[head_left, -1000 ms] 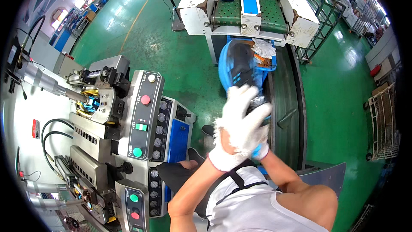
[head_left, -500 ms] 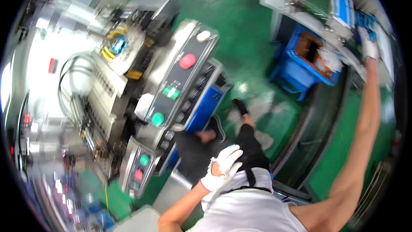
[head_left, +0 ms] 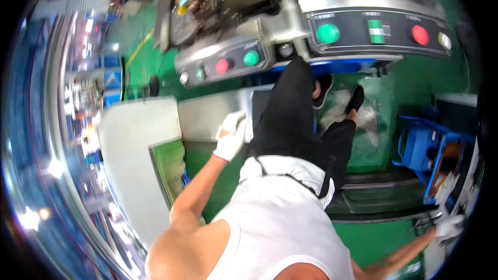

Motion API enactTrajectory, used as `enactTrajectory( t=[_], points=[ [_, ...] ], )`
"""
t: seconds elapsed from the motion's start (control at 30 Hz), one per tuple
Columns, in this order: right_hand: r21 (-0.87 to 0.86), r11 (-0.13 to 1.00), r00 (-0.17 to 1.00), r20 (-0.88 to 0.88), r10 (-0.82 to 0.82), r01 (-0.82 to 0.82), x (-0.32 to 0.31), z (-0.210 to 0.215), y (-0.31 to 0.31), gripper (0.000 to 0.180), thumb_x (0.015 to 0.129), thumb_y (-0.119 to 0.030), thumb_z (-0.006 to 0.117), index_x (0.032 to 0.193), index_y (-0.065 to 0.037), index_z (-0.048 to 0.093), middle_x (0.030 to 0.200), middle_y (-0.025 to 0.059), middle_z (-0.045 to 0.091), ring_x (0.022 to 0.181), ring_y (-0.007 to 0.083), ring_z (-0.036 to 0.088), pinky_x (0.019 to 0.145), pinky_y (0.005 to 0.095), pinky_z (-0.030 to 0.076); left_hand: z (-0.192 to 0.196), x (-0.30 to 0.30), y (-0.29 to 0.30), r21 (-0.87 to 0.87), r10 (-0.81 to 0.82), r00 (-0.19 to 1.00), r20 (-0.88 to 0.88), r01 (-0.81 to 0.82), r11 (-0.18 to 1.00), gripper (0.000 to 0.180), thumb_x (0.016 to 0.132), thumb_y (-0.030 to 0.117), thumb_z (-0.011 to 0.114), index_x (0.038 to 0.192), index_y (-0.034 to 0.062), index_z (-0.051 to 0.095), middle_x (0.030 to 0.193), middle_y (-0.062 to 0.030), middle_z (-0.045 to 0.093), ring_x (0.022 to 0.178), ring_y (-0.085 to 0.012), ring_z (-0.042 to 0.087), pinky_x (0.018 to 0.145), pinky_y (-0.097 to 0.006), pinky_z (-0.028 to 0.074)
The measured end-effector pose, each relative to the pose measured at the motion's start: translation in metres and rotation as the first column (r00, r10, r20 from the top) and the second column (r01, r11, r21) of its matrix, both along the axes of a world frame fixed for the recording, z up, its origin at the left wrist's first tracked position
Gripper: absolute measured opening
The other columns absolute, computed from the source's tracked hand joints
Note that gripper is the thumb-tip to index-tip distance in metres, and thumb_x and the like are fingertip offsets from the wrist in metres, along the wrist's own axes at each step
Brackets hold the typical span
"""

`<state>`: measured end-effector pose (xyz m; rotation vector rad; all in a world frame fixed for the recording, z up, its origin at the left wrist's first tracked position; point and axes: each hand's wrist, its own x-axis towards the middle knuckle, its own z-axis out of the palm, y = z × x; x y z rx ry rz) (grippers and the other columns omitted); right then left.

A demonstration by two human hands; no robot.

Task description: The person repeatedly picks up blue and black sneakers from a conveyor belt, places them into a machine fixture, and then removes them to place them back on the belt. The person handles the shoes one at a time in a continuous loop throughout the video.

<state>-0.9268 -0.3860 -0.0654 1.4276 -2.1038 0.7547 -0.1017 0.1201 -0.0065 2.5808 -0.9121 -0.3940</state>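
Note:
My left hand (head_left: 231, 136) wears a white glove and hangs in front of the metal surface beside my black-trousered thigh. Its fingers are loosely bent, and I see nothing in them. My right arm stretches out to the far lower right. There my gloved right hand (head_left: 449, 228) is at a pale worktable edge (head_left: 434, 253), close to a small dark object (head_left: 424, 222). Blur and the picture's rim hide its fingers and anything they may hold.
Ahead are a control panel (head_left: 397, 31) with green and red buttons and a smaller panel (head_left: 236, 66). A pale tabletop (head_left: 127, 140) with a green stack (head_left: 170, 168) stands at left. On the right is a blue stool-like frame (head_left: 412, 145), beside a dark floor rail (head_left: 378, 212).
My view has turned to the left: the panels swing from the left to the top, and the blue frame moves lower right. My left hand shifts from before my waist to beside my thigh.

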Motion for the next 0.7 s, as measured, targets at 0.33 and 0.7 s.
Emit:
enactTrajectory(
  t=[0.33,0.7],
  points=[
    [0.037,0.244,0.103,0.959,0.263,-0.969,0.565,-0.062,0.237,0.056,0.105,-0.017,0.066,0.154,0.003,0.047,0.152,0.0178,0.056,0.136,0.0249,0.058,0.115,0.0380,0.045,-0.106,-0.010,0.249,0.361,0.629,0.777,0.012,-0.590,0.722,0.039,0.097,0.029,0.068,0.133,0.0129,0.064,0.132,-0.0172,0.065,0.126,-0.0373,0.061,0.105,-0.054,0.047],
    [0.491,-0.240,0.269,0.753,0.601,-0.837,0.624,-0.036,0.207,0.061,0.103,-0.016,0.067,0.157,0.002,0.044,0.154,0.0230,0.054,0.141,0.0316,0.055,0.116,0.0418,0.045,-0.155,0.028,0.491,0.298,0.648,0.617,0.448,-0.786,0.542,0.039,0.094,0.021,0.064,0.132,0.0127,0.066,0.130,-0.0166,0.067,0.121,-0.0397,0.061,0.100,-0.054,0.051]
  ],
)
